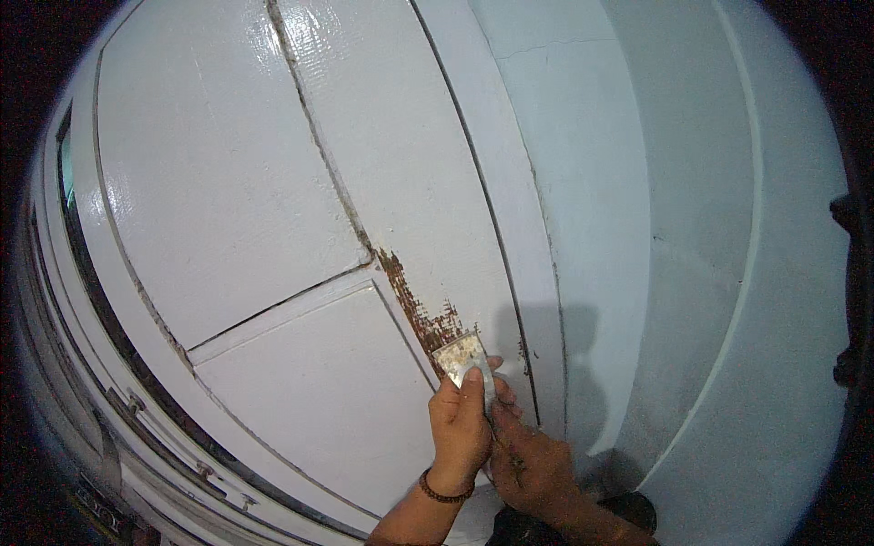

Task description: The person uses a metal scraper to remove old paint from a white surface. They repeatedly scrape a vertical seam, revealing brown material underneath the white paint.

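Note:
A white painted panelled door fills most of the view. A strip of paint is gone along its right stile, showing brown wood. A metal scraper lies flat against the door at the lower end of that bare strip. My left hand, with a beaded bracelet on the wrist, presses its fingers onto the blade. My right hand grips the scraper's handle just below and to the right. Both hands touch each other.
The white door frame runs beside the stile, with a pale plastered wall to its right. Hinges and a dark gap show along the door's left edge. A dark round object sits behind my right forearm.

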Tool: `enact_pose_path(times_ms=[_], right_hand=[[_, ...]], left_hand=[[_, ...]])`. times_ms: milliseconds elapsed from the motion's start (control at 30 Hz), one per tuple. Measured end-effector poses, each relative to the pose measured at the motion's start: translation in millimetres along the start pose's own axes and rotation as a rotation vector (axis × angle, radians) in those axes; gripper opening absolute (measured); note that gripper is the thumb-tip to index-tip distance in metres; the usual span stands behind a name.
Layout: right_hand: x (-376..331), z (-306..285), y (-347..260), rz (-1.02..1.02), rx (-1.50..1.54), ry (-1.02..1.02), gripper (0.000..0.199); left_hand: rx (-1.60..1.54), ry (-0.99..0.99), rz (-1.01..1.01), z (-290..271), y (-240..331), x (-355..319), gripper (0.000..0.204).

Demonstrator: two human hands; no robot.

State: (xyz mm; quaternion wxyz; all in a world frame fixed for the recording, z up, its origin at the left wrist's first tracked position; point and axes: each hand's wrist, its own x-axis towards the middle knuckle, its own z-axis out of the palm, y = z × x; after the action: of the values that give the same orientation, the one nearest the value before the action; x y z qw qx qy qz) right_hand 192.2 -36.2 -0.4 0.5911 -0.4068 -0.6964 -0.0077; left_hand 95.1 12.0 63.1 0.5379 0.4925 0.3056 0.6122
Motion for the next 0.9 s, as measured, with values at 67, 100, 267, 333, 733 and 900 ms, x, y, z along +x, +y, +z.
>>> enact_pose_path(times_ms=[67, 100, 267, 333, 733, 900], right_hand=[[1.4, 0.6, 0.1, -0.033, -0.002, 0.039, 0.054], [1.8, 0.5, 0.1, -0.022, 0.021, 0.045, 0.054], [-1.8, -2.5, -0.4, 0.032, 0.060, 0.014, 0.053], [-3.3, -1.9, -1.0, 0.050, 0.052, 0.007, 0.053], [-6.1, -0.9, -1.5, 0.084, 0.067, 0.012, 0.043], [-3.9, 1.6, 2.6, 0.028, 0.074, 0.058, 0.044]], left_hand=[[0.036, -0.056, 0.072, -0.9, 0.9, 1.7, 0.031], [0.023, -0.075, 0.098, -1.7, 1.5, 1.9, 0.031], [0.019, -0.055, 0.082, -0.5, -2.6, -0.6, 0.032], [0.031, -0.061, 0.078, -1.0, -4.5, -0.2, 0.033], [0.075, -0.105, 0.091, -4.2, -8.9, 2.2, 0.033], [0.103, -0.047, 0.025, -2.3, -8.2, 1.7, 0.033]])
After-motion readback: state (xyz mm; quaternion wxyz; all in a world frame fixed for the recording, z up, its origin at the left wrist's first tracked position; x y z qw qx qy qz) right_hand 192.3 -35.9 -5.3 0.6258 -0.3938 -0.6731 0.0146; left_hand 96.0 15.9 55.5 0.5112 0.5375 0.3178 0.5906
